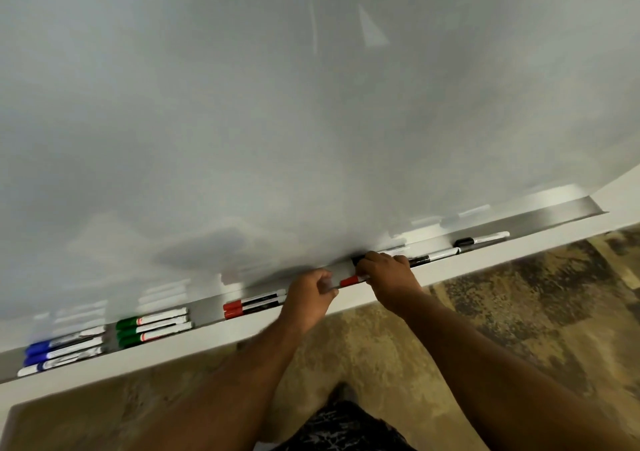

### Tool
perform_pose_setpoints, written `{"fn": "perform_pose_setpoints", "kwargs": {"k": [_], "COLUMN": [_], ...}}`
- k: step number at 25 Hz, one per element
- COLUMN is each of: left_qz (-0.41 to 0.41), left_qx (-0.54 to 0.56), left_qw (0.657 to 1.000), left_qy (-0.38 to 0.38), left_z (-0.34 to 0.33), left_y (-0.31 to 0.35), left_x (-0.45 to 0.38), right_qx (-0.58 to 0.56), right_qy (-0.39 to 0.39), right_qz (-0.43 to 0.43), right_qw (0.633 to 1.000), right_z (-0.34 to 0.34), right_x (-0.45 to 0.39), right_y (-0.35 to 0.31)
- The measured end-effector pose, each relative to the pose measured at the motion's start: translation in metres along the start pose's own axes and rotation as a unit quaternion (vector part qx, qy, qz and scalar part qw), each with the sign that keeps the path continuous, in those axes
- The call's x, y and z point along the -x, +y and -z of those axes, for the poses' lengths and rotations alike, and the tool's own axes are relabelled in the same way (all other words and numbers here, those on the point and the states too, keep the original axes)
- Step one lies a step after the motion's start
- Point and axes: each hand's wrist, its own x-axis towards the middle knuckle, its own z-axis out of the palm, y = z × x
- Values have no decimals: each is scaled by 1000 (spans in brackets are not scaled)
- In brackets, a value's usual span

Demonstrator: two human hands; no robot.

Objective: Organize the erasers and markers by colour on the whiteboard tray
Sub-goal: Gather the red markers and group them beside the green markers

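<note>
The whiteboard tray (207, 312) runs from lower left to upper right. On it lie three blue markers (64, 350) at the far left, then three green markers (154, 327), then two red markers (254, 303). My right hand (388, 274) is closed over a red marker (349, 281) whose cap points left; a black cap (356, 260) shows behind its fingertips. My left hand (310, 293) is curled at the tray's lip just left of that red cap, and its grip is blurred. Two black markers (434, 256) (481, 239) lie to the right.
The whiteboard (311, 121) fills the upper view and ends at the right (588, 205), where the tray also stops. A white ledge (485, 263) runs below the tray. Mottled brown flooring (519, 312) lies underneath. No erasers are in view.
</note>
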Motion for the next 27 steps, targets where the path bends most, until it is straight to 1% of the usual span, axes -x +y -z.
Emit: {"fn": "perform_pose_setpoints", "kwargs": {"k": [2, 4, 7, 8, 9, 10, 12, 13, 14, 16, 17, 20, 22, 25, 27], "left_qz": [6, 13, 22, 26, 31, 40, 64, 75, 84, 97, 100, 100, 112, 114, 107], "left_qx": [12, 35, 97, 123, 150, 173, 208, 215, 215, 200, 187, 175, 183, 193, 167], "left_qw": [1000, 999, 994, 991, 986, 980, 968, 964, 962, 960, 960, 948, 937, 934, 949], "left_qy": [9, 17, 37, 52, 70, 88, 124, 135, 144, 167, 185, 248, 276, 278, 247], "left_z": [-1, 3, 18, 27, 36, 45, 65, 74, 82, 97, 103, 118, 122, 126, 130], "left_y": [3, 4, -1, -6, -11, -17, -31, -38, -45, -61, -67, -80, -85, -91, -95], "left_x": [0, 3, 11, 15, 18, 22, 33, 38, 43, 51, 56, 66, 74, 78, 75], "right_qx": [-28, -82, -196, -226, -252, -277, -336, -373, -413, -487, -503, -489, -481, -478, -446], "right_qy": [6, 21, 79, 94, 111, 135, 174, 162, 132, 71, 61, 80, 82, 96, 112], "right_qz": [33, 69, 118, 120, 105, 71, -39, -100, -149, -203, -213, -221, -238, -246, -233], "right_qw": [999, 994, 970, 962, 955, 949, 925, 908, 889, 846, 836, 840, 840, 838, 857], "right_z": [-2, -4, -8, -10, -12, -15, -23, -27, -32, -42, -46, -53, -56, -57, -55], "right_x": [0, -1, -2, -3, -3, -4, -5, -7, -9, -11, -12, -16, -18, -24, -28], "right_y": [-1, -8, -26, -34, -41, -49, -69, -78, -89, -110, -119, -147, -167, -185, -191]}}
